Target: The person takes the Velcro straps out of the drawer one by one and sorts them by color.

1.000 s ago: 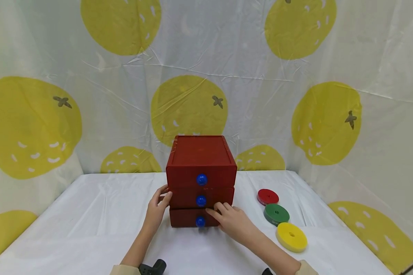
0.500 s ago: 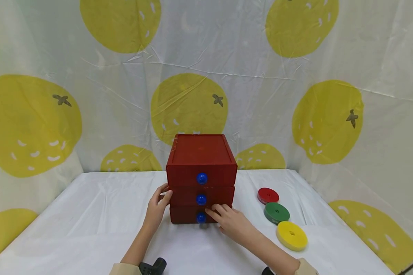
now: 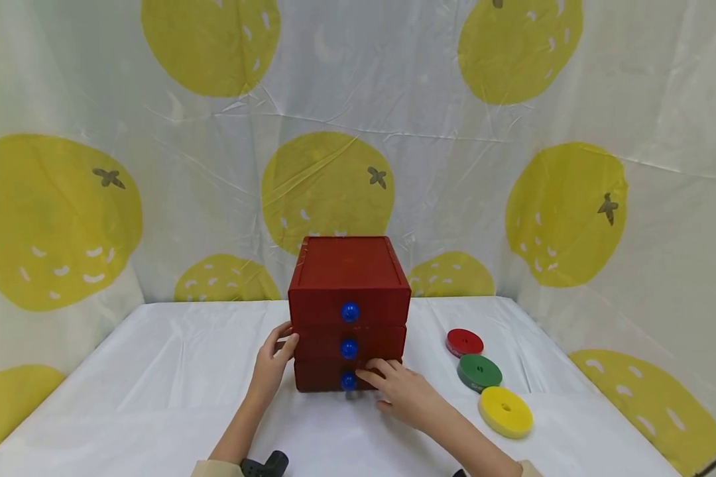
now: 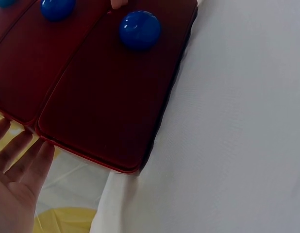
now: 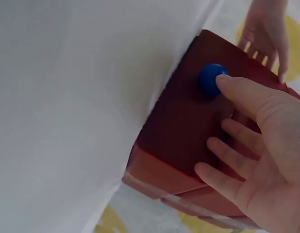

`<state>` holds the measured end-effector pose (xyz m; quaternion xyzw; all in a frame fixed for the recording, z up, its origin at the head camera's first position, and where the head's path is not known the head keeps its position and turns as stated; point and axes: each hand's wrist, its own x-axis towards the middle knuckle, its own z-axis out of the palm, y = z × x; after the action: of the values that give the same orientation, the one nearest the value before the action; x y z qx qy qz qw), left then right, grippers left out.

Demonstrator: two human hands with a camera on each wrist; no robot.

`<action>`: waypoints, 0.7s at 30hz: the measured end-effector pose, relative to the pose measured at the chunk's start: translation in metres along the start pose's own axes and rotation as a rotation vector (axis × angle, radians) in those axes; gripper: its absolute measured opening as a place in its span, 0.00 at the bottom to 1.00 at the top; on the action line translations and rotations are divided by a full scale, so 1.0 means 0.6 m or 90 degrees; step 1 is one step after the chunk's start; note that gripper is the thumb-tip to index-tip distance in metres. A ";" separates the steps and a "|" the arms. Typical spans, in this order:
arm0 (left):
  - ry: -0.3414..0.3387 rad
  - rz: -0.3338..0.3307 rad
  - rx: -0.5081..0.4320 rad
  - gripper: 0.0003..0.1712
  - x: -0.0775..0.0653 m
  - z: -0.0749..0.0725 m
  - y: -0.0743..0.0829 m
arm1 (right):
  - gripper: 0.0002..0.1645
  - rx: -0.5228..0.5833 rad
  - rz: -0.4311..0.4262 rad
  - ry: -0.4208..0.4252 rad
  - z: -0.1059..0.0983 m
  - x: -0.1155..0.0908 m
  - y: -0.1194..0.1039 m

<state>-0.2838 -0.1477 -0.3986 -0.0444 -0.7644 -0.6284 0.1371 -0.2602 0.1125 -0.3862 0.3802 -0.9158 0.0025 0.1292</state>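
Note:
A dark red cabinet point(image 3: 349, 262) with three stacked drawers stands on the white-covered table, each drawer bearing a round blue knob. My left hand point(image 3: 271, 361) rests its fingers against the cabinet's left side; the left wrist view shows those fingers point(image 4: 36, 162) extended along the edge. My right hand point(image 3: 408, 394) is at the bottom drawer point(image 3: 316, 375), its fingers spread over the front. In the right wrist view, one fingertip lies by the bottom blue knob point(image 5: 211, 80), and the other fingers reach across the drawer front. All drawers look level with the cabinet front.
To the cabinet's right, a red roll point(image 3: 465, 342), a green roll point(image 3: 480, 373) and a yellow roll point(image 3: 506, 412) of flat ribbon-like material lie in a slanting row. A white curtain point(image 3: 441, 179) with yellow fruit prints surrounds the table's back and sides.
The bottom drawer, which stuck out slightly one second ago, has slid back level with the others. My right fingers have moved a little down its front. The left hand keeps its place.

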 end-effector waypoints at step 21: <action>-0.009 0.053 -0.034 0.23 -0.005 -0.024 0.005 | 0.14 0.089 -0.054 0.268 -0.017 -0.003 0.047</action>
<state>-0.2780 -0.1609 -0.3937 -0.0840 -0.7460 -0.6418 0.1563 -0.2764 0.1348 -0.3740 0.4178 -0.8493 0.1397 0.2910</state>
